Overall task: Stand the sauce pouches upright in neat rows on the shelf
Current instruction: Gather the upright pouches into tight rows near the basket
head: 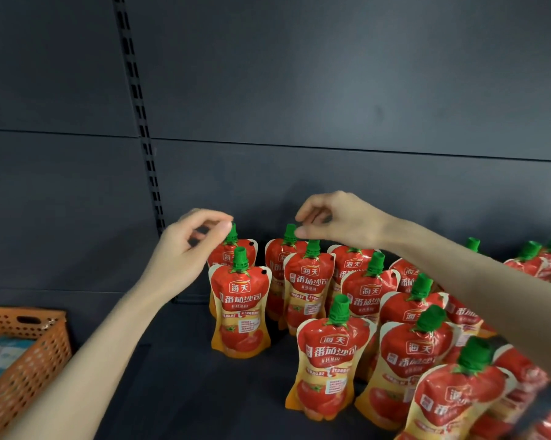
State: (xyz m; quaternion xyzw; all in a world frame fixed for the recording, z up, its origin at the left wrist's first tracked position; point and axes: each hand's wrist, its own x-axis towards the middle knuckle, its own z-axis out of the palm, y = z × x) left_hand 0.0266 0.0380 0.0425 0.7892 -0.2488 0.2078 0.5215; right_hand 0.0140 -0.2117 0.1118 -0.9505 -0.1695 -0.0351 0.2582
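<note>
Sauce pouches (455, 398) upright in rows on shelf (178, 376) | we judge them light, floppy; hold by stiff green cap (475, 352) | left hand (188, 249) fingers (223, 228) pinch back cap (232, 235) | right hand (337, 220) fingers (302, 231) curled at neighbouring cap (290, 234), grip unclear

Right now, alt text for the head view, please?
Two bare hands reach to the back row of upright red sauce pouches on a dark shelf: left hand pinches one green cap, right hand touches the next. Orange basket at left.

L grip (188, 249) & R grip (337, 220) pinch caps (232, 234) of back-row pouches (225, 256) (upright).
</note>
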